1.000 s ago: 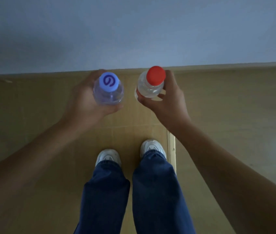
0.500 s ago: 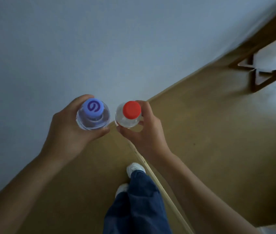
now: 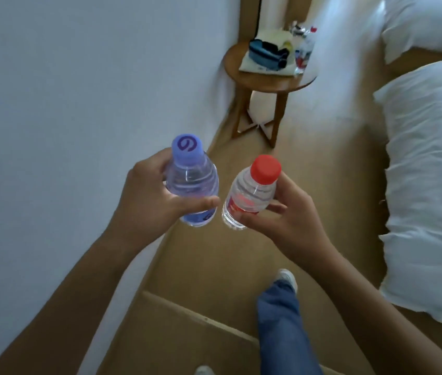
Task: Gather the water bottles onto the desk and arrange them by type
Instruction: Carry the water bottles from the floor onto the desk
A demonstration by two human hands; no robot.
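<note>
My left hand (image 3: pixel 146 196) grips a clear water bottle with a purple cap (image 3: pixel 191 180), held upright at chest height. Beside it, my right hand (image 3: pixel 282 220) grips a smaller clear bottle with a red cap and red label (image 3: pixel 252 190). The two bottles are close together but apart. Far ahead, another red-capped bottle (image 3: pixel 305 50) stands on a round wooden side table (image 3: pixel 265 79). No desk is in view.
A white wall runs along the left. The side table carries a white bag with a blue pouch (image 3: pixel 267 54). A bed with white bedding (image 3: pixel 428 185) fills the right side. Tan floor stretches between wall and bed; my jeans leg and shoe (image 3: pixel 286 277) are below.
The view has swung round from the wall and floor towards the room, bringing the side table and bed into sight. Both hands still hold the same bottles, now a little farther apart.
</note>
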